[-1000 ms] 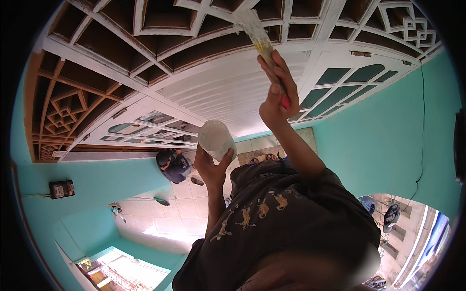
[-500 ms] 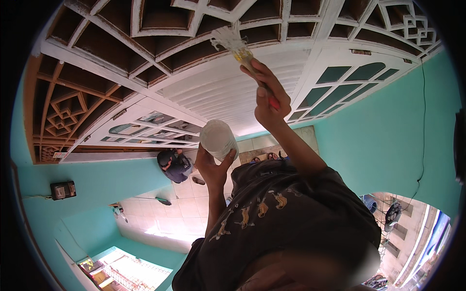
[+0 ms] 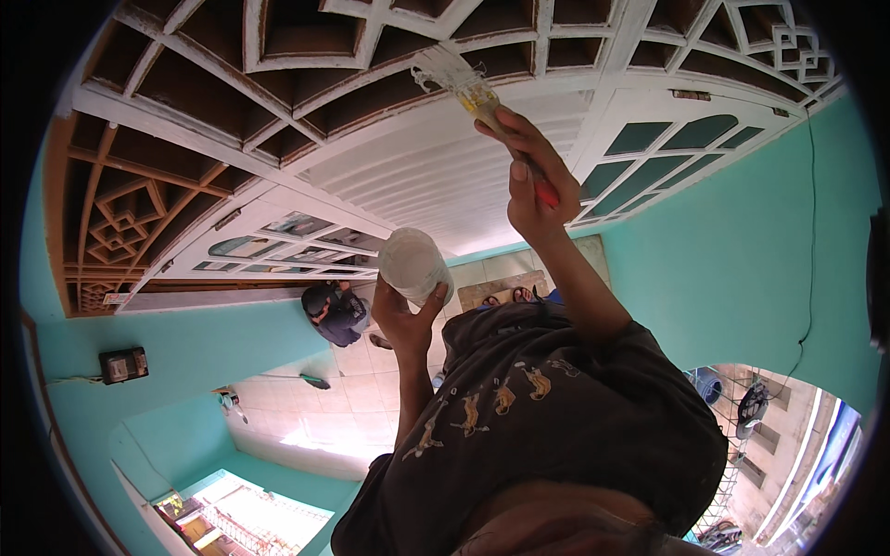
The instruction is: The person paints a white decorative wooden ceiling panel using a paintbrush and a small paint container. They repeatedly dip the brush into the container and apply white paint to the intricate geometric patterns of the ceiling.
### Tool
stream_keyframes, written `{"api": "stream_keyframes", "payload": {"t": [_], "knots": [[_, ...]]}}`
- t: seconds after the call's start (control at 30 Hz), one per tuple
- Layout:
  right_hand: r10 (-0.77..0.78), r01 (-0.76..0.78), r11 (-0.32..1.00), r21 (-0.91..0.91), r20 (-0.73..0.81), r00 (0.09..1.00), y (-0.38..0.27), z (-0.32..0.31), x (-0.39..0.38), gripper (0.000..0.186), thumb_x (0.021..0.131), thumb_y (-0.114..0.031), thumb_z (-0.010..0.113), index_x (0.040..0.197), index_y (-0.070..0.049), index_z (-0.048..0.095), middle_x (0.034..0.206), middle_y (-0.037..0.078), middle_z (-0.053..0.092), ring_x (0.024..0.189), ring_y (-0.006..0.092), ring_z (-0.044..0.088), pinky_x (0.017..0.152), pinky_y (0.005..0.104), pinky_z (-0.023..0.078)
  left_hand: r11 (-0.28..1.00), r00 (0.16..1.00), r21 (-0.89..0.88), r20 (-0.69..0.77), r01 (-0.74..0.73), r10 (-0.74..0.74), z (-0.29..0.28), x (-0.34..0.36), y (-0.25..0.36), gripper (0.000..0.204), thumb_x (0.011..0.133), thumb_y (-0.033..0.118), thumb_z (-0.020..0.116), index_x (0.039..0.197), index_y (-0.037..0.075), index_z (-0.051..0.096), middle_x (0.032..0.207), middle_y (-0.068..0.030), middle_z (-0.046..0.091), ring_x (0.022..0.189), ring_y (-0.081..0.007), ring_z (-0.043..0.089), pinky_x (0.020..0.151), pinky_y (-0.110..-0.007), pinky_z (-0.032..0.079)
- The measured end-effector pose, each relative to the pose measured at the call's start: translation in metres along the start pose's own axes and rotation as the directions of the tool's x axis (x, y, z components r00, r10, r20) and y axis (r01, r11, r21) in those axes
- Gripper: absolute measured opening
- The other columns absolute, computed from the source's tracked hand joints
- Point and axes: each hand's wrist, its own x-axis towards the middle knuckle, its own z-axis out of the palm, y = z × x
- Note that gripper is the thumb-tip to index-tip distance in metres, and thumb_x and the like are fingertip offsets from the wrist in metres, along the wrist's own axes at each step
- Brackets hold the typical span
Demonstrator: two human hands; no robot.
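Observation:
My right hand [image 3: 538,181] is raised, its fingers closed round the handle of a paintbrush [image 3: 459,79]. White paint coats the bristles, and a bit of red shows at the handle's lower end. The bristles are up by the lower bars of a white lattice [image 3: 371,56] with brown recesses; I cannot tell whether they touch it. Lower and to the left, my left hand [image 3: 408,320] grips a whitish tub [image 3: 413,261] from below, thumb on one side and fingers on the other. What the tub holds is hard to make out.
Behind the hands is a white ribbed door panel [image 3: 436,157], with white glazed shutters [image 3: 649,162] at right. A person [image 3: 334,313] crouches on the tiled floor at left, near a green-headed broom [image 3: 313,381]. Turquoise walls [image 3: 732,250] flank the space; a small dark box [image 3: 123,365] hangs at left.
My right hand and the paintbrush have shifted a little right and down. The left hand with the tub has hardly moved.

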Motion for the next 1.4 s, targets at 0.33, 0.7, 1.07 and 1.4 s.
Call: {"api": "stream_keyframes", "payload": {"t": [0.33, 0.7, 1.07, 1.4], "knots": [[0.141, -0.080, 0.858, -0.507, 0.082, 0.987, -0.053, -0.017, 0.059, 0.018, 0.097, 0.003, 0.052, 0.112, 0.010, 0.059, 0.119, 0.022, 0.065, 0.102, 0.0291, 0.070, 0.068, 0.0243, 0.054, 0.999, 0.999, -0.026, -0.037, 0.028, -0.028, -0.001, -0.002, -0.001, 0.067, 0.070, 0.003, 0.083, 0.128, -0.006, 0.052, 0.118, -0.0141, 0.062, 0.112, -0.0230, 0.059, 0.099, -0.037, 0.046], [0.142, -0.082, 0.813, -0.576, 0.059, 0.988, -0.070, -0.016, 0.073, 0.020, 0.093, 0.006, 0.056, 0.112, 0.006, 0.062, 0.117, 0.015, 0.068, 0.100, 0.0265, 0.071, 0.074, 0.0249, 0.057, 1.000, 1.000, -0.016, -0.006, 0.015, -0.016, -0.001, -0.001, -0.007, 0.067, 0.070, 0.002, 0.083, 0.128, -0.006, 0.052, 0.117, -0.0143, 0.063, 0.109, -0.0230, 0.061, 0.098, -0.037, 0.047], [0.193, -0.107, 0.781, -0.615, 0.075, 0.978, -0.072, -0.012, 0.067, 0.022, 0.094, 0.004, 0.057, 0.116, 0.006, 0.062, 0.117, 0.016, 0.068, 0.098, 0.0239, 0.071, 0.065, 0.0205, 0.052, 0.997, 0.999, -0.065, 0.008, 0.051, -0.050, -0.002, 0.001, -0.004, 0.066, 0.070, 0.003, 0.083, 0.128, -0.006, 0.053, 0.115, -0.0130, 0.063, 0.107, -0.0219, 0.061, 0.096, -0.036, 0.047], [0.180, -0.181, 0.698, -0.693, -0.075, 0.981, -0.077, -0.019, 0.068, 0.025, 0.090, -0.001, 0.065, 0.115, -0.001, 0.064, 0.100, 0.012, 0.073, 0.089, 0.0164, 0.072, 0.073, 0.0248, 0.056, 0.999, 0.999, -0.042, 0.016, 0.034, -0.034, 0.002, 0.003, -0.006, 0.064, 0.070, 0.002, 0.082, 0.127, -0.005, 0.054, 0.114, -0.0127, 0.064, 0.106, -0.0215, 0.061, 0.096, -0.035, 0.047]]}}
